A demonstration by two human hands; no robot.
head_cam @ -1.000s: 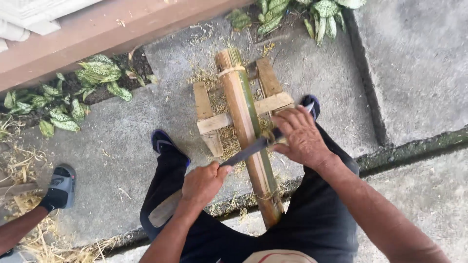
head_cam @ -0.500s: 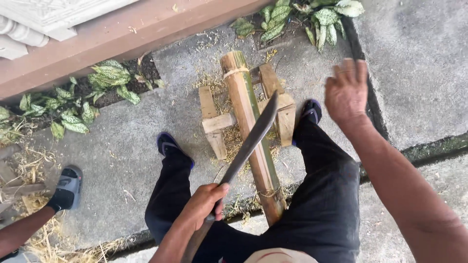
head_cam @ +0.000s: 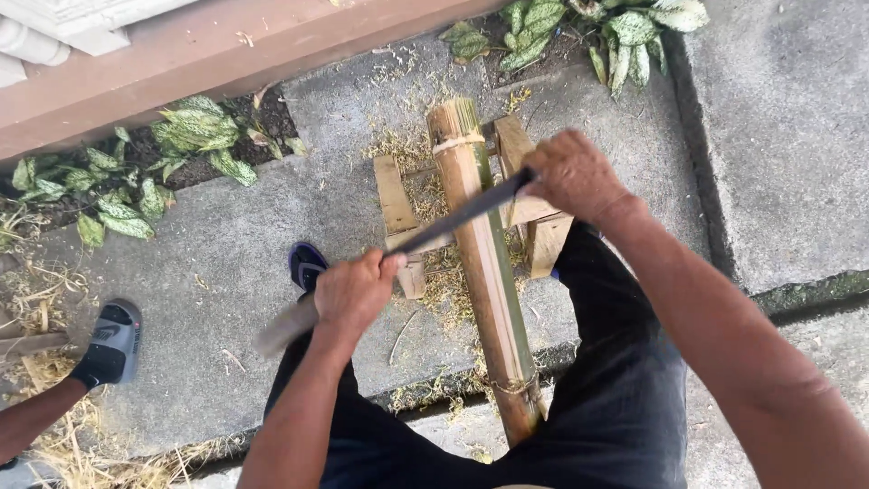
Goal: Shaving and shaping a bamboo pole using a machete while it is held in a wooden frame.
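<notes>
A thick bamboo pole (head_cam: 484,263) lies lengthwise on a small wooden stand (head_cam: 396,195), running from between my legs away from me. A long dark knife blade (head_cam: 457,218) lies across the pole. My left hand (head_cam: 353,292) grips the knife's handle end at the left of the pole. My right hand (head_cam: 575,175) is closed over the blade's far end at the right of the pole. Bamboo shavings (head_cam: 441,285) lie around the stand on the concrete.
Another person's foot in a grey slide sandal (head_cam: 111,342) stands at the left, by dry straw (head_cam: 36,299). Leafy plants (head_cam: 195,136) grow along a brown wall base (head_cam: 226,45); more plants (head_cam: 579,27) sit at the top right. My dark shoe (head_cam: 306,263) is left of the stand.
My right hand, raised off the knife half a second ago, has come back down onto the blade's end. The blade has swung from nearly lengthwise to lying across the pole.
</notes>
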